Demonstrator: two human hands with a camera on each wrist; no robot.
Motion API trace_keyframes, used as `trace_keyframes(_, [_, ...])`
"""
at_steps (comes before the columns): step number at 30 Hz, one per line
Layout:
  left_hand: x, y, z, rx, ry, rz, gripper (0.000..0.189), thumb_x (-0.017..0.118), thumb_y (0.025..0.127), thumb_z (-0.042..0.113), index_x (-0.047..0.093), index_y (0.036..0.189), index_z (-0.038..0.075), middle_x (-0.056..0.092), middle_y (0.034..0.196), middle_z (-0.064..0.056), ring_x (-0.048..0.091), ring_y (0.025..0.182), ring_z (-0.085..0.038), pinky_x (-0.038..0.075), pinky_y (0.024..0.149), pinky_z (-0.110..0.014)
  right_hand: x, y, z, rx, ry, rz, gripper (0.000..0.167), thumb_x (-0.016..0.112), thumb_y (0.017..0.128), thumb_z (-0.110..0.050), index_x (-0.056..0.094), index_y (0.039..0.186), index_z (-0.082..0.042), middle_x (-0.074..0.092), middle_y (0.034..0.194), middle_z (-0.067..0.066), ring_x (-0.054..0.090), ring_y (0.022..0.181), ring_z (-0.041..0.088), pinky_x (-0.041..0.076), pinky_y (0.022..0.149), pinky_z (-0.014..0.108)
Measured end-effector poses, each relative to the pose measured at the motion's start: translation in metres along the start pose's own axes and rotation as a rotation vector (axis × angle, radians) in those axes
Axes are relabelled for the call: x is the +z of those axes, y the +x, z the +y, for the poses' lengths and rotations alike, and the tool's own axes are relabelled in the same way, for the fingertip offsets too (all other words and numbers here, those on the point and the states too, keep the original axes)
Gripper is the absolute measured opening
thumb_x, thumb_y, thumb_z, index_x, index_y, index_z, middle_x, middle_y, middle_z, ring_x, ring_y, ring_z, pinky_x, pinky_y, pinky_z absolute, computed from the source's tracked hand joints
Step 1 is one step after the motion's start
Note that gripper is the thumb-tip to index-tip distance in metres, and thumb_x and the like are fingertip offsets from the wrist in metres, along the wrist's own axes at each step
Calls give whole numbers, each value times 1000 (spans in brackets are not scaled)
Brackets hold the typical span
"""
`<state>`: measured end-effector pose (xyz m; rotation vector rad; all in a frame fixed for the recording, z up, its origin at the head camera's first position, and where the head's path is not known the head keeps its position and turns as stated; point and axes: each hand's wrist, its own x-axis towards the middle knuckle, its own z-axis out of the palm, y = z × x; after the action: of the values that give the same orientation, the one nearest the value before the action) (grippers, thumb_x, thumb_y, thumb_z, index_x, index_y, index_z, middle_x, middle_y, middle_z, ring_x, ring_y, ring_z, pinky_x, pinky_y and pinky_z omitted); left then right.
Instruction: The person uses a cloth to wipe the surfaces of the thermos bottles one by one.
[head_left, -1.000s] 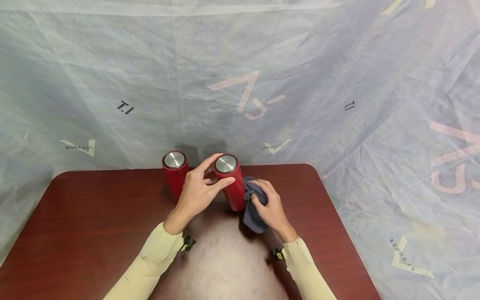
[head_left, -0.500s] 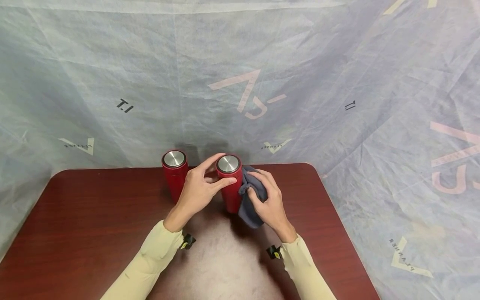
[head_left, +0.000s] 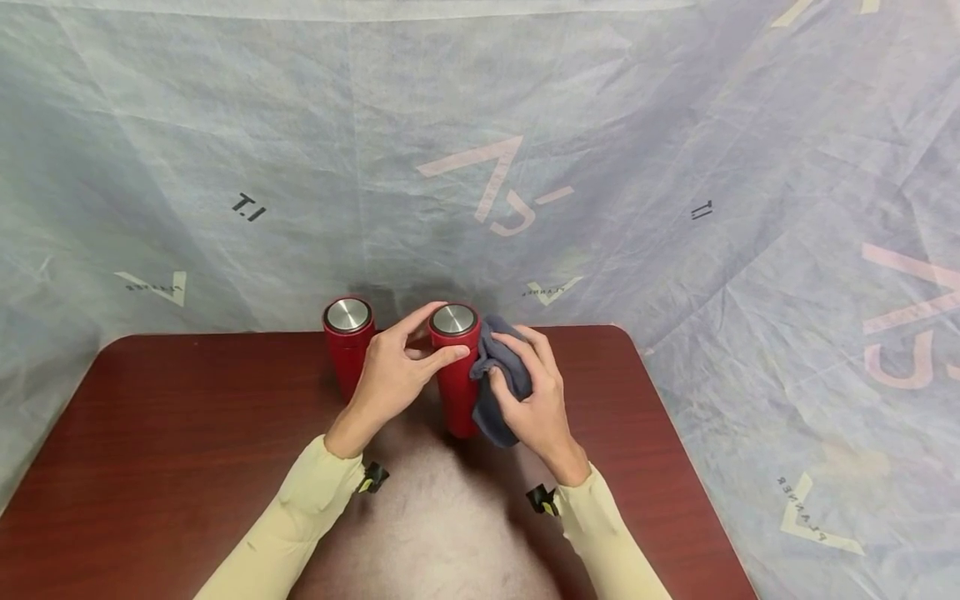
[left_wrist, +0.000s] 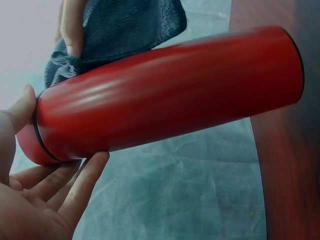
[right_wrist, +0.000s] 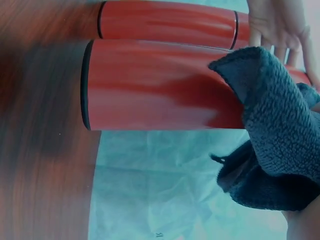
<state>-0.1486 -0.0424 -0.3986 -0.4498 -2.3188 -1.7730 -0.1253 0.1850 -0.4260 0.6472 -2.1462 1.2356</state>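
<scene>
A red thermos flask [head_left: 456, 387] with a brushed-metal lid top stands in the middle of the head view; whether its base touches the table cannot be told. My left hand [head_left: 393, 364] grips it near the lid, thumb on the near side and fingers around the far side. In my right hand [head_left: 536, 396] is a bunched dark blue-grey cloth [head_left: 497, 414], pressed against the flask's right side. The left wrist view shows the cloth [left_wrist: 125, 30] lying along the flask [left_wrist: 170, 95]. Part of the cloth hides the flask's upper body in the right wrist view.
A second red thermos flask [head_left: 347, 354] stands upright to the left, partly behind my left hand. The dark red-brown table [head_left: 187, 417] ends at the back against a grey fabric sheet [head_left: 300, 150], which also hangs at the right.
My right hand has moved the cloth upward and left along the flask, closer to the lid. The flask's base has shifted slightly left and nearer. My left hand keeps its grip.
</scene>
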Motion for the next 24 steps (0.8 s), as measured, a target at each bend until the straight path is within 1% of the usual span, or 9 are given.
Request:
trace_keyframes(3, [0,1,1,-14,37,-2,68,89,90,42,63,151,27,79,112,3,75,74,-14,58,68,-31,1,0,-4,-31,-19,22,45,73,96,-7,71,140,-15,55,149,11,59,131,28,53,106,31])
trace_keyframes(5, [0,2,2,-22,59,-3,68,87,91,47,63,151,29,77,99,4,69,65,-13,52,62,-29,2,0,-5,-50,-26,33,46,72,95,-7,71,140,-14,54,150,12,59,132,29,52,108,31])
trace_keyframes(7, [-1,2,2,-30,73,-1,67,85,92,50,63,151,30,70,80,3,60,57,-13,46,58,-29,4,-1,-7,-72,-33,41,45,72,95,-6,71,140,-14,54,150,14,59,133,30,52,109,31])
trace_keyframes(10, [-2,2,3,-38,104,4,66,83,93,53,63,151,29,57,65,1,47,49,-14,39,54,-31,7,0,-9,-111,-50,43,46,72,94,-5,71,139,-13,54,150,16,58,134,33,52,110,32])
trace_keyframes(12, [-3,2,4,-43,126,9,65,82,93,53,63,151,28,56,64,1,47,48,-15,38,55,-32,9,0,-9,-143,-70,42,45,73,94,-5,71,139,-12,55,149,17,58,133,34,52,111,34])
trace_keyframes(14, [-4,2,5,-45,137,10,65,81,94,54,63,151,26,64,72,5,55,51,-14,42,58,-33,11,0,-10,-175,-93,47,44,73,93,-5,72,137,-11,56,148,18,60,131,35,51,111,36])
trace_keyframes(17, [-3,4,5,-52,145,-4,64,78,96,55,62,151,27,68,76,4,59,53,-15,44,59,-33,11,-1,-10,-222,-145,64,41,72,94,-7,74,134,-10,58,148,18,61,128,36,51,112,38])
trace_keyframes(21, [-1,6,6,-58,148,-24,63,76,97,56,62,151,25,68,79,0,54,51,-17,43,59,-34,11,-4,-10,-278,-210,77,38,71,95,-9,75,133,-10,60,148,17,62,123,36,52,107,42])
trace_keyframes(24, [2,7,5,-52,156,-19,62,75,98,56,63,149,24,70,87,0,53,53,-17,43,61,-35,12,-6,-10,-309,-236,76,37,70,96,-10,75,133,-10,61,147,17,62,120,36,53,103,45])
